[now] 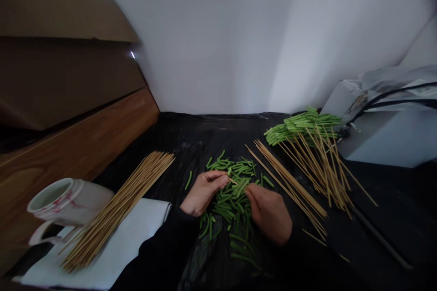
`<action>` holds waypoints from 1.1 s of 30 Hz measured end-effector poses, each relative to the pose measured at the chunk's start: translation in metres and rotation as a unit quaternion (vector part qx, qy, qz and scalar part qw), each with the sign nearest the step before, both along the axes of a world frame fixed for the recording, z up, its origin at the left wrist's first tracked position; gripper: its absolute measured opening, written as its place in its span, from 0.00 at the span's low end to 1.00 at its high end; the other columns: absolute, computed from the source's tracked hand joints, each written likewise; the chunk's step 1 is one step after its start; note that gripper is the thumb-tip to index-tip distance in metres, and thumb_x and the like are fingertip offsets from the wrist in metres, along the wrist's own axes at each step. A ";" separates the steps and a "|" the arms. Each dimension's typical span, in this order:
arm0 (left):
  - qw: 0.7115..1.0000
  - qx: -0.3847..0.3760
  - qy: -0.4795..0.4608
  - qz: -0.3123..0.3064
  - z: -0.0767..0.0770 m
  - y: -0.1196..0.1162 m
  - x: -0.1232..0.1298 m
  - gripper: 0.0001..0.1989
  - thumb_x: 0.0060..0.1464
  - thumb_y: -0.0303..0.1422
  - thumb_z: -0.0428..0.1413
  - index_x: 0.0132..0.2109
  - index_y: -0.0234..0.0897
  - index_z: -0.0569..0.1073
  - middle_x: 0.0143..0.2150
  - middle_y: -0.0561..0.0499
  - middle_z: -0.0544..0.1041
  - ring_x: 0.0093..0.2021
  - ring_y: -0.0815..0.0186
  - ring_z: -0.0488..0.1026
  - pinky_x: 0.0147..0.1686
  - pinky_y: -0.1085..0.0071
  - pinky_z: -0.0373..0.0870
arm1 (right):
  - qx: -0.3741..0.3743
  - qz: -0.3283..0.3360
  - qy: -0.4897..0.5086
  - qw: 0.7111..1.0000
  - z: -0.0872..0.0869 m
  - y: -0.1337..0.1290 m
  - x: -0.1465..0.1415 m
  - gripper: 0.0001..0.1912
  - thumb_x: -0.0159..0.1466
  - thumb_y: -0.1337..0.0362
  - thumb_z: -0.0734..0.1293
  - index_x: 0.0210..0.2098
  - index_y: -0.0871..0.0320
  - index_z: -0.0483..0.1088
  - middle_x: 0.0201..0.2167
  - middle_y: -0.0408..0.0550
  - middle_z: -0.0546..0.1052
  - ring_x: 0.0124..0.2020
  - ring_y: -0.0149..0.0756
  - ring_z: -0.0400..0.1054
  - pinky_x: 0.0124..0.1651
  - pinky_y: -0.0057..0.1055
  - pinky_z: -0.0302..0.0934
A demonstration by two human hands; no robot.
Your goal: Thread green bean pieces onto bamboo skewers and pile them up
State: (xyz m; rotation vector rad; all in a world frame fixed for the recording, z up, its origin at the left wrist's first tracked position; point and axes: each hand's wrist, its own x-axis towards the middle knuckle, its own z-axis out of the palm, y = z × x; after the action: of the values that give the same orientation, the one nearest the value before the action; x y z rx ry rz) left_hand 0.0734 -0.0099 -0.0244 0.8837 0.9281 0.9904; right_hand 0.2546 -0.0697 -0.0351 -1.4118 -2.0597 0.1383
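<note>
Green bean pieces (223,211) sit heaped just below the fingers, prob light, firm, kinda slick, could split. Left fingers (220,183) are pinched on one beside a bamboo skewer (233,181); right fingers (254,192) look clamped on that skewer. I'd hold beans mid-length.

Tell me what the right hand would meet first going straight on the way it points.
Most likely the cut green pieces just in front of the right hand, with the left hand beyond them; depth is hard to judge from this one view.
</note>
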 end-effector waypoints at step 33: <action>0.997 0.021 0.052 -0.048 0.000 -0.003 0.002 0.10 0.42 0.34 0.67 0.33 0.32 0.80 0.31 0.49 0.79 0.32 0.69 0.71 0.37 0.72 0.64 | -0.038 0.004 0.016 0.999 0.002 0.001 -0.005 0.13 0.68 0.66 0.52 0.29 0.56 0.61 0.25 0.43 0.71 0.28 0.30 0.66 0.33 0.27 0.51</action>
State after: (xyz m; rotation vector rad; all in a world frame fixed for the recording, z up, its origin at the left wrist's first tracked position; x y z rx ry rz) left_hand 0.0750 -0.0129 -0.0240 1.0135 0.9473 0.8913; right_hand 0.2496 -0.0691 -0.0332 -1.4364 -2.0539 0.2429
